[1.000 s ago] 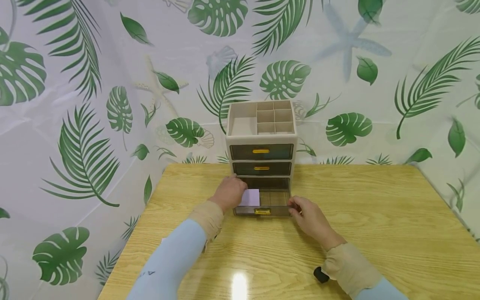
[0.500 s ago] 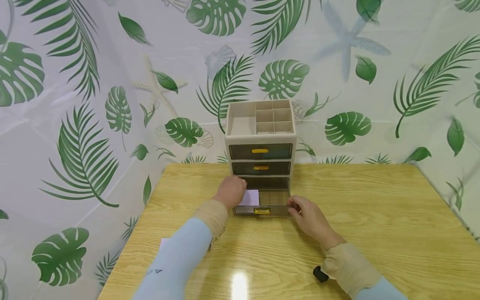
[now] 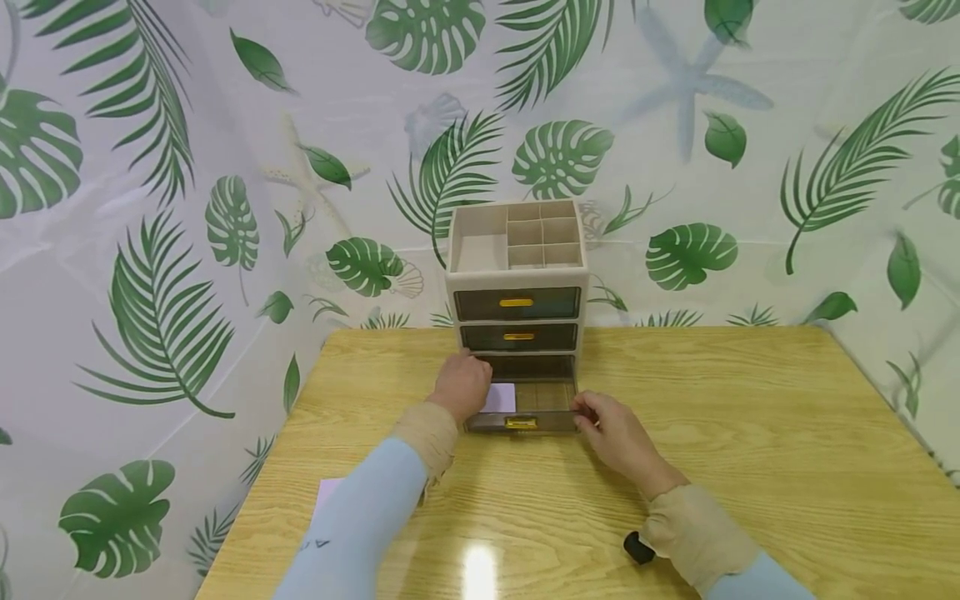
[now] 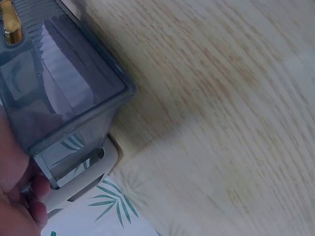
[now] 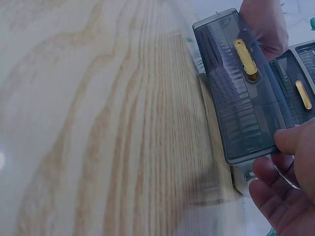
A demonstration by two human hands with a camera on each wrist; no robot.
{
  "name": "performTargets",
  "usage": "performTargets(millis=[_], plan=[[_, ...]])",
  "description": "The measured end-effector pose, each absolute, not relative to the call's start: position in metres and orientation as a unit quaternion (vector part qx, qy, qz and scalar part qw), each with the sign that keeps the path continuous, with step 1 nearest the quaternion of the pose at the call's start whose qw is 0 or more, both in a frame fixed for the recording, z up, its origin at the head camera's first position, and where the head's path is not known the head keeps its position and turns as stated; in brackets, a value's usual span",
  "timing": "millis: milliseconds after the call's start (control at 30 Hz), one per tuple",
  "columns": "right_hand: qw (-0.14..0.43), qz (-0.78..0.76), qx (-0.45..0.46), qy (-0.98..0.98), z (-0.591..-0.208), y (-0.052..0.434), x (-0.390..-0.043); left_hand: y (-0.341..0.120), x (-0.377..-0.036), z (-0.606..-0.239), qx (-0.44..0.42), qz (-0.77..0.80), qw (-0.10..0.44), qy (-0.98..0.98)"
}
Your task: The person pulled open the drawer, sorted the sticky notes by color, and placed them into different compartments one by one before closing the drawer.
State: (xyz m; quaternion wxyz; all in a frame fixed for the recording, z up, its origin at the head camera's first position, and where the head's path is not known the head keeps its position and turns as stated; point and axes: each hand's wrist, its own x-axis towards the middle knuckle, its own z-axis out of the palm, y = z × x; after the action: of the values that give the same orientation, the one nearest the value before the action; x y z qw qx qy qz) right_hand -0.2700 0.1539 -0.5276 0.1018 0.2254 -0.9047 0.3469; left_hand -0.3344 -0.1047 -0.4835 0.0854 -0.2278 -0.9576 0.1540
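A beige drawer cabinet (image 3: 517,272) stands at the back of the table, its bottom smoky drawer (image 3: 491,422) pulled out. Inside the drawer, at the left, lies a light purple paper (image 3: 501,398). My left hand (image 3: 462,383) is over the drawer's left rear, hiding part of the paper. In the left wrist view, its fingers (image 4: 39,189) curl at the cabinet's beige side frame. My right hand (image 3: 617,432) pinches the drawer's right front corner; the right wrist view shows the thumb on the front panel and the fingers bent behind it.
Two upper drawers (image 3: 518,337) with gold handles are closed, and the cabinet's top has open compartments (image 3: 543,233). Another purple paper (image 3: 326,496) lies at the table's left, partly under my left sleeve. A leaf-patterned sheet (image 3: 660,183) hangs behind the table (image 3: 750,417).
My left hand has shifted slightly right over the drawer, and the purple paper inside appears lower. More of the paper on the table shows. My right hand keeps its hold on the corner.
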Motion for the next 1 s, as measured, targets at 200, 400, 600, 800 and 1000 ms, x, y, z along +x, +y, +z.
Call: performTargets(millis=[200, 400, 600, 800, 1000], plan=[[0.099, 0.349, 0.221, -0.905, -0.527, 0.154, -0.27, -0.111, -0.331, -0.48, -0.246, 0.094, 0.123, -0.957], [0.1, 0.349, 0.224, -0.904, -0.527, 0.153, -0.27, -0.131, -0.319, -0.474, -0.263, -0.012, 0.171, -0.95], [0.102, 0.348, 0.225, -0.904, -0.526, 0.153, -0.27, -0.158, -0.302, -0.459, -0.243, -0.069, 0.129, -0.959], [0.109, 0.345, 0.227, -0.904, -0.526, 0.153, -0.269, -0.193, -0.285, -0.451, -0.211, -0.105, 0.019, -0.972], [0.106, 0.351, 0.226, -0.902, -0.526, 0.152, -0.268, -0.23, -0.262, -0.453, -0.184, -0.122, -0.064, -0.973]])
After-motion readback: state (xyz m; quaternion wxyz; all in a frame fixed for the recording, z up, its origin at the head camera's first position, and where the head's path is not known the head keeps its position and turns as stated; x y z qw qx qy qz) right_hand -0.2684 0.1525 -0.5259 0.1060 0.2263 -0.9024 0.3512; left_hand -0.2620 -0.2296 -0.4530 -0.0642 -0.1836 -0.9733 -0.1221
